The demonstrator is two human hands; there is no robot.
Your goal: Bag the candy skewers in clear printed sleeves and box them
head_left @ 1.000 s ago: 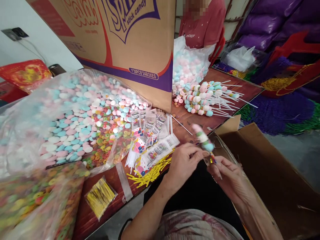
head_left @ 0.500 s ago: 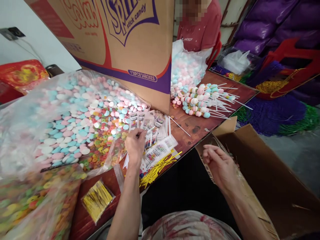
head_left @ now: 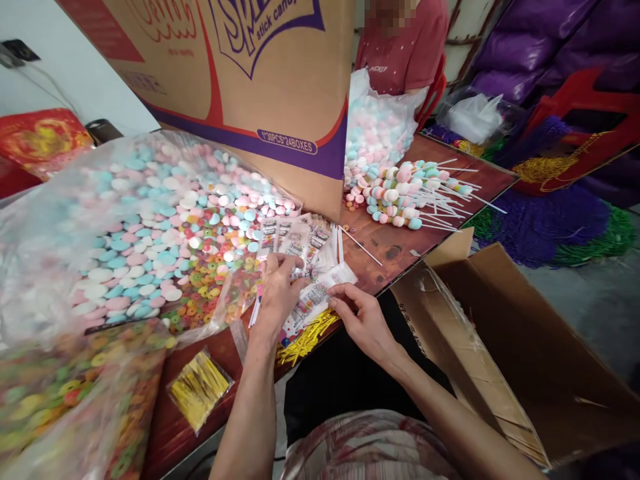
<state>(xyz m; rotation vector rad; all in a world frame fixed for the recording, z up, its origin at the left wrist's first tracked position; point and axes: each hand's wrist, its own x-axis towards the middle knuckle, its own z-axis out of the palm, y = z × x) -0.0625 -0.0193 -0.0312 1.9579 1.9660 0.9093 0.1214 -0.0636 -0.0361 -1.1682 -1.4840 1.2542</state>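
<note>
My left hand (head_left: 281,285) is over the small printed plastic sleeves (head_left: 295,240), its fingers bent at their near edge; whether it pinches one is hidden. My right hand (head_left: 361,319) has its thumb and forefinger apart at the right end of a clear printed sleeve (head_left: 315,297), with no object visible between them. Under that sleeve and beside my right fingertips lie loose gold twist ties (head_left: 307,340). White sticks (head_left: 340,245) stand out past the sleeves. Left of them are pastel candies (head_left: 135,260) and ring candies (head_left: 205,293) in an open plastic bag.
A tall carton (head_left: 240,87) stands behind the sleeves. Candy skewers (head_left: 410,193) lie to its right, near a seated person (head_left: 400,53). A packet of gold ties (head_left: 200,390) lies front left. An open carton (head_left: 525,333) is at the lower right.
My right hand has moved left from above the open carton to the sleeves. My left hand has shifted slightly right, and its thumb now reaches across the sleeves.
</note>
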